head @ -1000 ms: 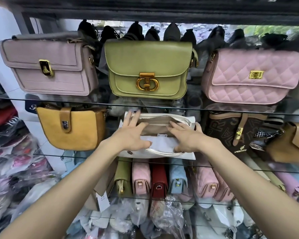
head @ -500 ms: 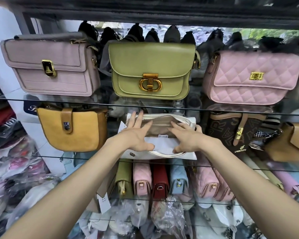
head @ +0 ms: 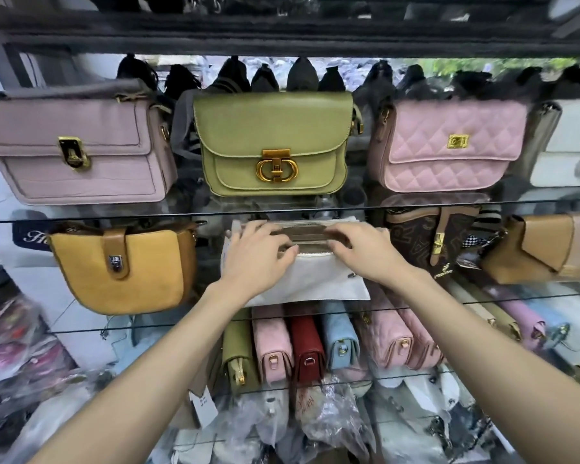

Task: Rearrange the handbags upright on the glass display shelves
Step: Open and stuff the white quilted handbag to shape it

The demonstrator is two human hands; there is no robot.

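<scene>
A white handbag (head: 315,279) with a beige zipped top sits in the middle of the second glass shelf (head: 482,301), between a mustard bag (head: 124,266) and a brown patterned bag (head: 426,239). My left hand (head: 258,252) grips its top edge on the left, fingers curled over the zip. My right hand (head: 359,249) holds the top edge on the right, fingers laid over it and thumb in front. The bag's face points towards me.
On the top shelf a mauve bag (head: 74,152), a green bag (head: 272,142) and a pink quilted bag (head: 449,145) stand upright. A tan bag (head: 543,249) leans at the right. Several small bags (head: 305,346) stand in a row below, above plastic-wrapped goods (head: 325,416).
The white bag has tipped up from lying flat towards upright. Both hands went from pressing on its open top to holding its top edge, and the view moved closer.
</scene>
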